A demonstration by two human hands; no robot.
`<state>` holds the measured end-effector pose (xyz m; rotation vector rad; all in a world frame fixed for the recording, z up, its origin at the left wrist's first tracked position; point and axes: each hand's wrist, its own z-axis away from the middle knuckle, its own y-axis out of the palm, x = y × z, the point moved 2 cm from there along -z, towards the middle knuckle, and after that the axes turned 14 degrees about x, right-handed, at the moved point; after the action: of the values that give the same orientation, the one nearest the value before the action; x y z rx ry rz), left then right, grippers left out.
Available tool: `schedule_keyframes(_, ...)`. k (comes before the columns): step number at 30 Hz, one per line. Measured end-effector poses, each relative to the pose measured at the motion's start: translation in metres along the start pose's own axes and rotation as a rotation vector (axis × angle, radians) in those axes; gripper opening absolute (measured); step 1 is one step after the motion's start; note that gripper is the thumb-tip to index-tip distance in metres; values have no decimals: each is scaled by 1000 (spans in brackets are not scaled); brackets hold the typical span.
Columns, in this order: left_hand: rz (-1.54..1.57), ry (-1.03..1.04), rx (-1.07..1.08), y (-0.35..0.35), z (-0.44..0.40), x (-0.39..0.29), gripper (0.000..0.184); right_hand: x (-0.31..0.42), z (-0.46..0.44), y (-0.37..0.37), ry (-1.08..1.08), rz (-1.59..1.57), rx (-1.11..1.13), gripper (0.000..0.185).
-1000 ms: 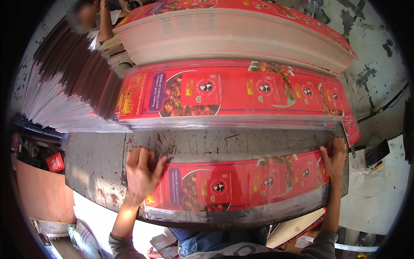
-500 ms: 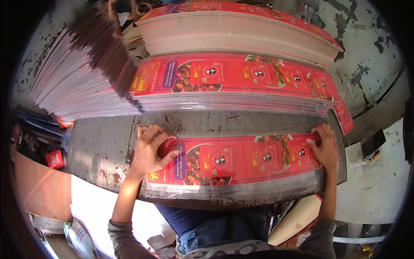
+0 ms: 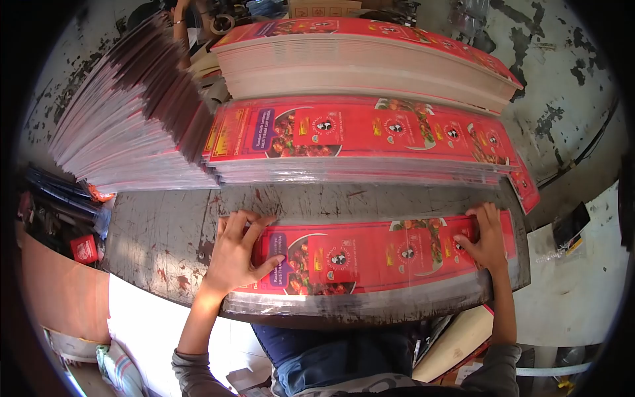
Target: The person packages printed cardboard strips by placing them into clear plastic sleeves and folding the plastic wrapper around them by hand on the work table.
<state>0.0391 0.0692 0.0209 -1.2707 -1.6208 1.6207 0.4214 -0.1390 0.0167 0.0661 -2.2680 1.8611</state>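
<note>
A thin stack of long red printed sheets (image 3: 377, 258), with clear plastic along the near edge, lies flat before me on the table. My left hand (image 3: 239, 255) holds its left part, thumb on top and fingers curled at the far edge. Near the right end, my right hand (image 3: 486, 238) grips in the same way, thumb on the print and fingers over the far edge. A strip of red print shows to the right of that hand. The undersides of my fingers are hidden.
Behind lies a pile of plastic-covered red sheets (image 3: 364, 135), with a taller stack of printed sheets (image 3: 357, 69) beyond. A fanned heap of sleeved sheets (image 3: 126, 126) leans at the left. The scratched table (image 3: 172, 231) has a curved near edge. Another person's arm (image 3: 180, 33) shows at top left.
Both my hands have moved slightly inward along the sheets, toward each other, still in contact with them. The camera view has tilted a little, shifting the scene down.
</note>
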Motion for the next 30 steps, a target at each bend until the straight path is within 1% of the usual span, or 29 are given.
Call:
schedule_keyframes(2, -68, -13, -24, 3, 0, -1, 57, 0, 0, 0, 3, -7, -2, 54)
schedule_keyframes(7, -71, -30, -47, 5, -1, 0, 53, 0, -3, -1, -58, -26, -31, 59)
schedule_keyframes(12, -82, 1, -65, 5, 0, 3, 47, -2, -1, 0, -30, -7, 6, 61)
schedule_keyframes(15, -30, 4, -54, 6, -1, 5, 43, -6, -2, 2, -18, 15, 21, 61)
schedule_keyframes(17, 31, -8, -4, 6, -3, 5, 41, -5, 0, 5, 0, 5, 33, 61)
schedule_keyframes(20, 73, -28, -10, 4, -5, 3, 37, -4, -1, 2, 30, 1, 72, 61)
schedule_keyframes(22, 87, -37, -34, 6, -5, 6, 36, -3, -2, 2, -26, 32, 17, 61)
schedule_keyframes(23, 101, -45, -56, 7, -4, 8, 34, -2, -2, 2, -30, 32, 17, 61)
schedule_keyframes(25, 122, -34, -55, 8, -4, 10, 32, 0, 0, 0, -29, 46, -63, 59)
schedule_keyframes(29, 120, -7, -64, 8, -4, 11, 27, -5, 3, 3, -25, 8, -51, 54)
schedule_keyframes(30, 119, -14, -63, 8, -3, 10, 27, -6, 3, 5, -6, -80, -49, 52)
